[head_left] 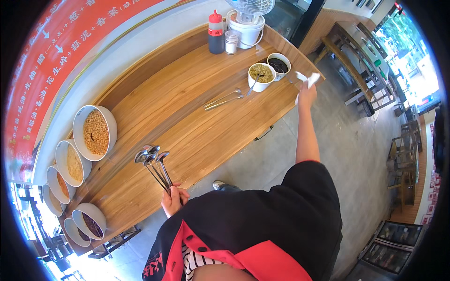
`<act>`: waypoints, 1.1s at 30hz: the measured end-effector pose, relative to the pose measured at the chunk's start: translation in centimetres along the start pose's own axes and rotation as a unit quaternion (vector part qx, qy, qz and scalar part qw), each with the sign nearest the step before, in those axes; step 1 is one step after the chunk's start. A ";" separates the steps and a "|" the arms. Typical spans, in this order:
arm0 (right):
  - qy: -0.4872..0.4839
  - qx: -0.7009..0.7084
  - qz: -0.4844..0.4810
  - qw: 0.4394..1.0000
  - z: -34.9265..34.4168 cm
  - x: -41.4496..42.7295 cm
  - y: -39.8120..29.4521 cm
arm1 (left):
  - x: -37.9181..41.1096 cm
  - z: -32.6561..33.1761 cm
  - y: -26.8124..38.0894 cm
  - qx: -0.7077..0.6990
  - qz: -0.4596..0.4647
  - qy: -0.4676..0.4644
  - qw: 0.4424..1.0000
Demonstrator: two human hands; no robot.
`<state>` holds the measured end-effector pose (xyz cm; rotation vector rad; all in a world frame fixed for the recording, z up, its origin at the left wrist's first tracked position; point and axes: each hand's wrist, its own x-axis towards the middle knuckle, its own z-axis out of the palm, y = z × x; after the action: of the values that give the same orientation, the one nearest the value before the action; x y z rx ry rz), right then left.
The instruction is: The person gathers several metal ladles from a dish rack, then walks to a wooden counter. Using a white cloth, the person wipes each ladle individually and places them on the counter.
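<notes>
My left hand (173, 200) grips a bundle of several steel ladle-like spoons (152, 157), bowls upward, over the table's front edge. At the table's right end, my right hand (307, 95) is stretched out with a crumpled white tissue or cloth (308, 78) in its fingers. Close to that hand stand a white tub of dark sauce (278, 65) and a white tub of chopped greenish-yellow condiment (261, 74), each with a spoon in it. Two more long-handled spoons (223, 102) lie on the wooden tabletop (190, 140), left of the tubs.
A red-capped sauce bottle (216, 33), a small jar (231, 42) and a white bucket (246, 30) bearing a fan (251, 6) stand at the back. Several white bowls, including one of peanut-like bits (96, 131) and one of dark contents (92, 224), line the left end. A wooden bench (346, 66) stands beyond.
</notes>
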<state>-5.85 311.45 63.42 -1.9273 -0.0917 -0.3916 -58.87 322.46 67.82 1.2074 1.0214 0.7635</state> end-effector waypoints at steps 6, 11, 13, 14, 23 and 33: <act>-0.336 0.305 0.138 0.880 -3.8 -19.3 -8.7 | -0.4 -0.1 0.6 -0.008 0.023 0.014 1.000; -0.696 0.320 0.190 0.614 -1.4 -34.5 -20.1 | -2.9 -2.0 1.1 -0.004 -0.008 0.038 0.999; -0.745 0.289 0.165 0.578 0.0 -36.8 -21.8 | -3.9 -3.5 0.7 -0.024 -0.038 0.037 0.998; -0.722 0.314 0.226 0.573 0.1 -38.1 -23.2 | -4.5 -3.9 0.9 -0.040 -0.025 0.043 0.998; -0.791 0.370 0.098 0.477 -1.7 -52.8 -28.5 | -15.0 -14.7 0.3 -0.109 -0.050 0.277 0.953; -0.654 0.402 -0.461 0.446 -7.0 -69.9 -31.9 | -24.2 -23.0 -2.9 -0.058 -0.054 0.439 0.895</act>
<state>-81.17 325.71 72.27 -0.5658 -2.0111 0.5370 -89.43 308.66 69.32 0.6642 1.7260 1.3101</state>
